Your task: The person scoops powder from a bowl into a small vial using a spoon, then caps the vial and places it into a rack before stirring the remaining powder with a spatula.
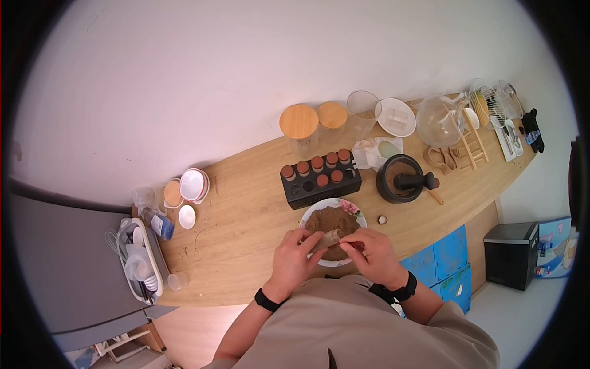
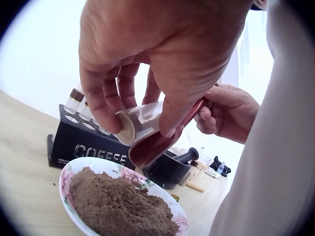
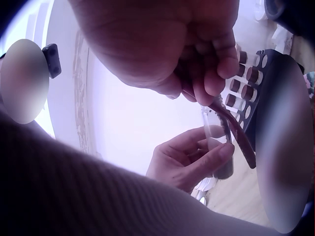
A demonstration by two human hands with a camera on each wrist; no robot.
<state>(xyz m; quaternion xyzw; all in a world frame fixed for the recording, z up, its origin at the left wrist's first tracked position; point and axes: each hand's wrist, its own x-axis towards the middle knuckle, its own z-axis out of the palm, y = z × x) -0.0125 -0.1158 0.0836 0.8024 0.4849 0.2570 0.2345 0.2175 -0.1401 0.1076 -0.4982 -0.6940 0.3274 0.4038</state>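
Note:
My left hand [image 1: 291,261] grips a small clear glass tube [image 1: 327,240], tilted above a floral-rimmed bowl [image 1: 305,258] of brown powder [image 2: 115,200]. Its cork-coloured end shows in the left wrist view. Between the fingers of my right hand [image 1: 376,257] is the handle of a dark red scoop [image 2: 151,147], which lies alongside the tube. The right wrist view has the scoop [image 3: 241,140] beside the tube [image 3: 212,123], with brown powder inside the tube's lower part. How much powder the scoop holds, I cannot tell.
Behind the bowl stands a black rack [image 1: 319,193] with several capped tubes. To its right are a black mortar [image 1: 388,184] with pestle, and a small ring-like cap [image 1: 383,219]. Wooden-lidded jars [image 1: 299,122] line the wall. A dish basket [image 1: 161,270] sits at the left end.

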